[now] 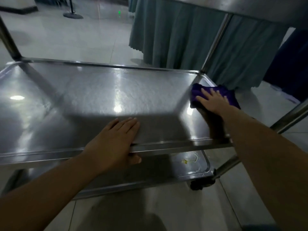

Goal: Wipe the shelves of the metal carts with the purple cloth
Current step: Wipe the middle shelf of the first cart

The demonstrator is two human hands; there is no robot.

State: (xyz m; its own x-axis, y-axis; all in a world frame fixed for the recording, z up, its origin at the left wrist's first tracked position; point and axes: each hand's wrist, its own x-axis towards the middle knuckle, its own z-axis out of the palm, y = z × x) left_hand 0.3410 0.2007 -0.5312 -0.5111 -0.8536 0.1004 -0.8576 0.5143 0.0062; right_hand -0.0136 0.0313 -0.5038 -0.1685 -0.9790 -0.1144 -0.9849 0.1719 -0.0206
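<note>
Right now your right hand point(212, 101) lies flat, fingers straight, pressing the purple cloth point(215, 95) onto the middle shelf point(93, 97) of the metal cart point(215, 42), out at about three o'clock near the far right corner post. That spread palm likely keeps the cloth bunched under even pressure. Your left hand point(113, 142) sits at six o'clock, fingers laid flat on the shelf top and thumb hooked under the near rim, apparently steadying the wheeled cart. Below, the lower shelf point(166, 165) shows a yellowish smear at five o'clock.
</note>
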